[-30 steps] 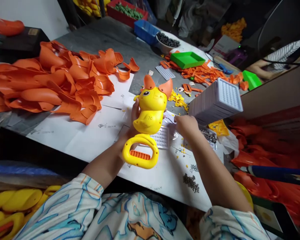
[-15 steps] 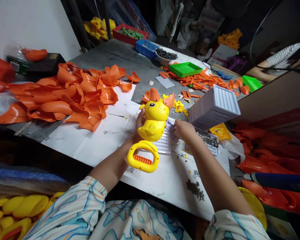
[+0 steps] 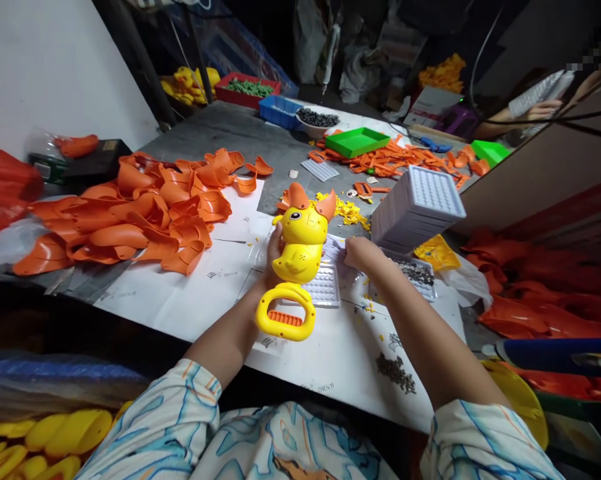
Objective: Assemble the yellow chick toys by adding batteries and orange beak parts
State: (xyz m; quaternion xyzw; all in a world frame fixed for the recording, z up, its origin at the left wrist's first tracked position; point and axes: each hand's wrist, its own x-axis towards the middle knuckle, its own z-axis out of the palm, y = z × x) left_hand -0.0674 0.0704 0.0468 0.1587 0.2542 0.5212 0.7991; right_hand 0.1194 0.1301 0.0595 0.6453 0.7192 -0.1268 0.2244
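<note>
My left hand (image 3: 275, 250) is wrapped round the yellow toy duck (image 3: 300, 260), which has orange parts on its head and a looped handle below with an orange ribbed grip. Most of these fingers are hidden behind the toy. To the right, my right hand (image 3: 361, 255) is closed low over the table, its fingertips turned away, so what they hold cannot be made out. Between the hands, partly behind the duck, lies a white dimpled tray (image 3: 325, 287). A tray of small metal parts (image 3: 416, 272) sits just right of my right hand.
Orange curved shells (image 3: 145, 213) are heaped at left. A tall stack of white trays (image 3: 415, 207) stands at right, near yellow bits (image 3: 347, 211). Small dark screws (image 3: 396, 373) lie near the front edge. Behind are a green tray (image 3: 357, 142) and a co-worker's hand (image 3: 545, 110).
The camera view has shifted a little. My hands and the duck keep nearly the same positions over the table. The co-worker's arm at the far right has risen.
</note>
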